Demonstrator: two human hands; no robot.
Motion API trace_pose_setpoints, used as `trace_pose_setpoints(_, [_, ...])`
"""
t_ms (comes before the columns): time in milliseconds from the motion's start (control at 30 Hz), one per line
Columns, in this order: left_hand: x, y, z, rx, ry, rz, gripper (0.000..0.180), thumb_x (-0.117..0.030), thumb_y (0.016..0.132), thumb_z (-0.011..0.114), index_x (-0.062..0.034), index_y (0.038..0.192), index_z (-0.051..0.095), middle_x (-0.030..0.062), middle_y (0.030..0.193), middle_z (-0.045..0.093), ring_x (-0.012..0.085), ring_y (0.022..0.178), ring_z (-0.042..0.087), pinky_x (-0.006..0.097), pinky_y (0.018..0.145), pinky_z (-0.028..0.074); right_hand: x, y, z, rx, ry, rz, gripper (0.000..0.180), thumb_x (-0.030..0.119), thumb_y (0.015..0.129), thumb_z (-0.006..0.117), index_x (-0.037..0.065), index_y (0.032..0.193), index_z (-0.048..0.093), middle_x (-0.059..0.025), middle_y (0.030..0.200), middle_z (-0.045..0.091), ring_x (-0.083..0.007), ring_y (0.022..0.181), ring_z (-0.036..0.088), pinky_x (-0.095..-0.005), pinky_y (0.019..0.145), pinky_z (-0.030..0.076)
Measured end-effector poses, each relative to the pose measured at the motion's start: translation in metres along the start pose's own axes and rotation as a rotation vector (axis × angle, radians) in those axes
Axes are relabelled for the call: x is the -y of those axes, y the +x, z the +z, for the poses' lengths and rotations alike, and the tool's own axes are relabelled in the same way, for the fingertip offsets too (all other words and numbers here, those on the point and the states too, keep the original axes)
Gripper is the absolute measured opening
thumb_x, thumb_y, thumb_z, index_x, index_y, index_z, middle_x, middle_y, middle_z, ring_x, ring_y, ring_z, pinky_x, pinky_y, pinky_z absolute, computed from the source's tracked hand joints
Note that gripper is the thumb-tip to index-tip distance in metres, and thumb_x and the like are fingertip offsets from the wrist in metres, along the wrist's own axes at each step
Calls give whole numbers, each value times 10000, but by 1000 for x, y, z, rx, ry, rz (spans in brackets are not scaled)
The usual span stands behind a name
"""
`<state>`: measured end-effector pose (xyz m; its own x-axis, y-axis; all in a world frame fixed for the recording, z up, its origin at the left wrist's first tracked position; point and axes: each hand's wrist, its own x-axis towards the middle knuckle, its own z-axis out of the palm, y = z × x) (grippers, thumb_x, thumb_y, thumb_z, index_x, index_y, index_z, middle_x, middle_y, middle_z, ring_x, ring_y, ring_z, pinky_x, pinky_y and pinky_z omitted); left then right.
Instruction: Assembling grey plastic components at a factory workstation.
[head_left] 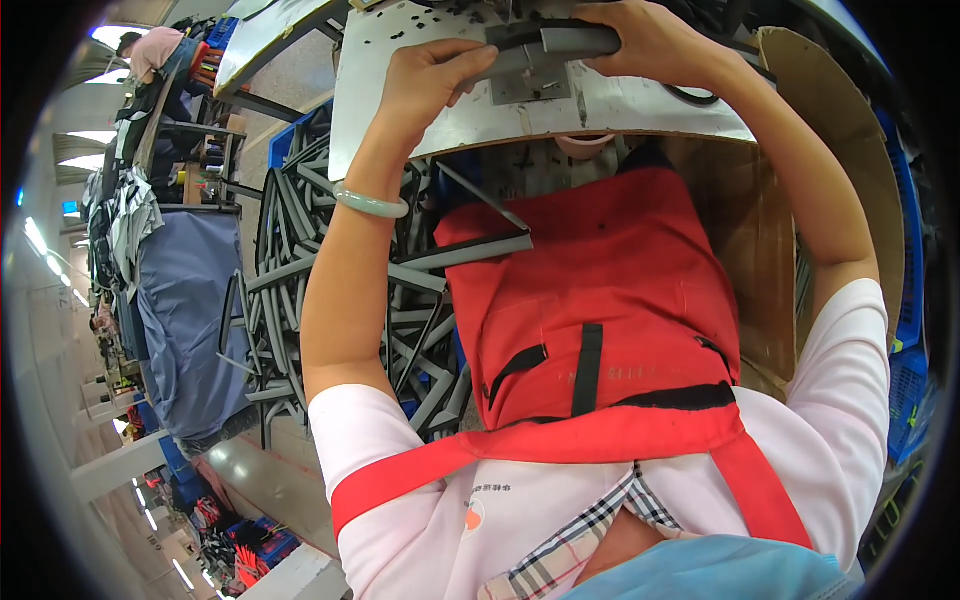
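A curved grey strip with black parts [580, 42] stretches between my two hands above the white worktable. My left hand [430, 85] pinches its left end between thumb and fingers. At the other end, my right hand [650, 42] is closed round the strip, thumb on the near side. Beneath the strip, a square metal plate [530, 88] is set into the tabletop. Whatever stands over the plate is mostly cut off by the upper edge of the view.
Left of my lap, a blue crate [285, 140] overflows with grey-and-black strips [290, 230]; one pokes over my red apron [600, 290]. A tall cardboard sheet [830, 150] stands at the right. Small black scraps dot the white tabletop [385, 95]. Another person works far left.
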<state>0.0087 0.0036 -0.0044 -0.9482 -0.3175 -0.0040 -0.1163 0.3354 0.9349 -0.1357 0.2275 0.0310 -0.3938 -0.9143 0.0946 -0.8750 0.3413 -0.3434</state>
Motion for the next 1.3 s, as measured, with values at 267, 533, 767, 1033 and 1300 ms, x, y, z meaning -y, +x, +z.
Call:
trace_pose_setpoints(267, [4, 8, -8, -10, -60, 31, 254, -202, 845, 741, 8, 987, 745, 17, 657, 595, 65, 538, 448, 214, 495, 335, 2, 11, -5, 61, -11, 99, 679, 324, 759, 720, -39, 1306, 544, -274, 996, 671, -369, 884, 678, -403, 781, 532])
trace_pose_setpoints(533, [8, 13, -13, -28, -56, 52, 264, -206, 851, 731, 23, 982, 739, 22, 654, 586, 67, 538, 427, 224, 510, 328, 3, 17, -8, 41, 31, 87, 626, 300, 756, 730, -41, 1257, 577, -268, 1008, 673, -356, 908, 674, -403, 801, 525])
trace_pose_setpoints(767, [9, 36, -18, -156, -298, 23, 238, -189, 977, 578, 9, 868, 654, 27, 679, 570, 118, 572, 470, 268, 564, 395, -32, 23, -6, -251, 153, 227, 512, 254, 764, 732, -75, 1138, 614, -271, 990, 669, -333, 924, 671, -410, 798, 513])
trace_pose_setpoints(1033, [-21, -12, 55, 145, 276, 191, 205, -159, 866, 680, 28, 948, 696, 125, 783, 699, 169, 723, 617, 314, 668, 490, 94, -30, 131, -487, -384, -811, 133, 154, 756, 629, 76, 859, 657, -87, 947, 675, -246, 909, 653, -361, 886, 507])
trace_pose_setpoints(1300, [42, -43, 5, 201, 213, 232, 356, -303, 973, 582, 30, 980, 705, 60, 838, 701, 143, 769, 637, 256, 710, 506, 46, -31, 69, -175, -26, -220, 456, 64, 702, 740, 12, 1123, 574, -189, 1043, 638, -392, 1023, 591, -427, 890, 489])
